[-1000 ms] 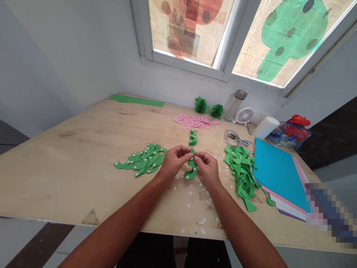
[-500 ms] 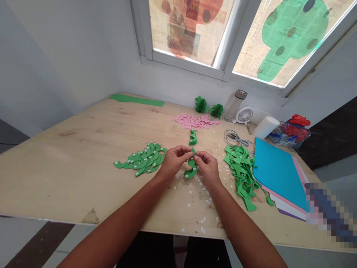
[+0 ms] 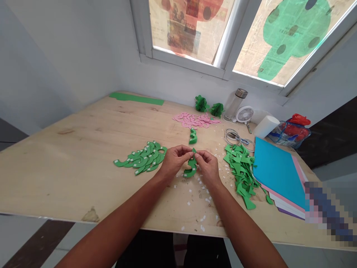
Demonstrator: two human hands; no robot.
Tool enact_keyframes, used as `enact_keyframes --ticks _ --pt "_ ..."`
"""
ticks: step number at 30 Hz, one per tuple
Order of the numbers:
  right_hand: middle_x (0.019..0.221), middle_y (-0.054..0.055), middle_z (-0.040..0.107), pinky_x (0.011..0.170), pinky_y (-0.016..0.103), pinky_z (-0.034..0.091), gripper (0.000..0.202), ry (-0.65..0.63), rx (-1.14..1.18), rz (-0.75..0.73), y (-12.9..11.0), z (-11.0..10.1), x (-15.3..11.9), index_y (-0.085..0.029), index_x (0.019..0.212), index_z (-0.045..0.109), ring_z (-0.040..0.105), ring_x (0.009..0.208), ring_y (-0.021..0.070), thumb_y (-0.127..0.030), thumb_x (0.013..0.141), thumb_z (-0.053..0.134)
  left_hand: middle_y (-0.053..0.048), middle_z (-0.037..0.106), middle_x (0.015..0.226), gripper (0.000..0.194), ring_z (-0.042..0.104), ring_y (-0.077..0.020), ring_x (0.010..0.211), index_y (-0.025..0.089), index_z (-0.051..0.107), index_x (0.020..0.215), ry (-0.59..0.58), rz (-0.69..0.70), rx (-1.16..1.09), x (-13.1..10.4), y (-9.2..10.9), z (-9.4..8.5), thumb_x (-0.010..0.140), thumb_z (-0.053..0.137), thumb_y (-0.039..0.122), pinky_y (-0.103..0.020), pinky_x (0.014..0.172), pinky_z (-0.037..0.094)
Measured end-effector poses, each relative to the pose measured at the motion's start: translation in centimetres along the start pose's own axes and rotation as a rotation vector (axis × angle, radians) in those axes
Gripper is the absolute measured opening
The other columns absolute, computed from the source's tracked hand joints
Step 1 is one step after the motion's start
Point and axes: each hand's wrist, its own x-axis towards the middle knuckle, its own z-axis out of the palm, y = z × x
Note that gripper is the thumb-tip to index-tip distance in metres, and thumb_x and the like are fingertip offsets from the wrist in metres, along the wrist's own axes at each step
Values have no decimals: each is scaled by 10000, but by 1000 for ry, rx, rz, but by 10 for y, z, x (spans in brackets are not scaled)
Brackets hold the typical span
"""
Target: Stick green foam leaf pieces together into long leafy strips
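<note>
HANDS: left hand and right hand meet above the desk, fingers of both pinched on the top of a green cutout | CHANGE: hands and cutout barely shifted over the last second, grip unchanged, fine fingertip work apparently continuing | NEARBY: taped green pile left, green scraps right

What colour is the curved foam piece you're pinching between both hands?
Green, with small white tabs on it. The curved foam piece shows best in the head view, the only one.
</note>
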Motion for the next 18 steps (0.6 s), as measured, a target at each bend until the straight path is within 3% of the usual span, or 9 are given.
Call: enact_keyframes --ticks 8,18 --pt "641 -3 659 552 229 415 161 15 78 57 3 -1 2 -168 740 676 545 569 115 -318 682 666 -17 640 632 171 560 -130 622 150 682 743 -78 -43 -66 2 -2 -4 679 678 309 -246 615 438" --pt "646 -4 642 597 256 413 161 -13 125 81 7 -3 3 -177 731 672 542 596 127 -326 670 677 -17 615 634 169 553 -116 615 135 669 698 -140 -166 -314 2 -4 -4 623 748 264 -240 606 435"
